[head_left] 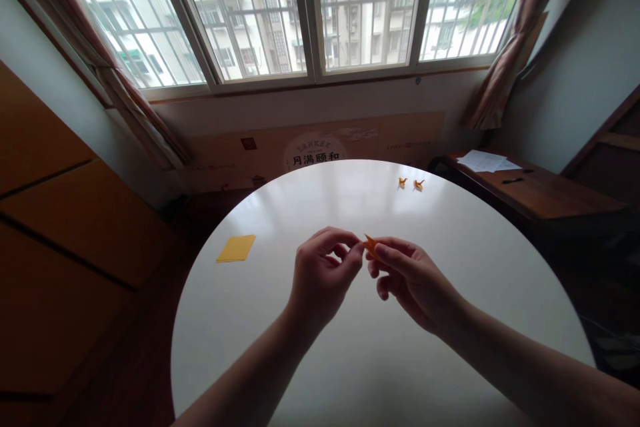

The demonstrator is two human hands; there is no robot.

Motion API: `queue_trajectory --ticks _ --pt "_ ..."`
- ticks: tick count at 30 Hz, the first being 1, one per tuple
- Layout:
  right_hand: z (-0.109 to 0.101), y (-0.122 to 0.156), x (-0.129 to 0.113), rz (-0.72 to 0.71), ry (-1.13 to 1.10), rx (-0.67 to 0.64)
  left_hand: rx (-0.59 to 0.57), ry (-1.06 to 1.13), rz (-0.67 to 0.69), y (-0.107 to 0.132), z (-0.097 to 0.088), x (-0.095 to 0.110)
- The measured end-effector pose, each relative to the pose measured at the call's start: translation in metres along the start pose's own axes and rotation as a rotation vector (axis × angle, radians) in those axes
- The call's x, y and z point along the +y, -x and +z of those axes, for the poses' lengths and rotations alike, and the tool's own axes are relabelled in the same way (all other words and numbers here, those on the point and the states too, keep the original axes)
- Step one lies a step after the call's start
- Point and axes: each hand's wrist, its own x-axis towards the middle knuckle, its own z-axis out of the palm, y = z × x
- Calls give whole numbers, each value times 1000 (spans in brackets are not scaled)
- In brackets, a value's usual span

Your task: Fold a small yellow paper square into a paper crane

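A small folded piece of orange paper, with a pointed tip sticking up, is held above the middle of the white round table. My left hand pinches its left end between thumb and index finger. From the other side my right hand grips its body with thumb and fingers, which hide much of the paper. Two finished-looking origami birds, a left one and a right one, stand near the table's far edge. At the left lies a stack of yellow square paper.
A wooden side table with white sheets on it stands at the right, beyond the round table's edge. Wooden cabinets are at the left. Behind are barred windows and tied curtains.
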Motion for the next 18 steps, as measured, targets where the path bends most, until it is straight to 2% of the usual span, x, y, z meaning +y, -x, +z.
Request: queue_trajectory --ticks 2,4,10,12,18 --pt "0 0 0 -6 16 -4 8 -26 19 -1 -1 -2" --pt "0 -1 0 -10 29 -13 18 -84 94 -1 -2 -3" --pt "-1 0 2 -2 28 -46 39 -356 504 -2 -7 -2" --pt "-1 1 2 3 16 -53 48 -437 597 -3 -9 -1" --pt "3 4 0 9 -11 -67 47 -528 694 -3 -13 -1"
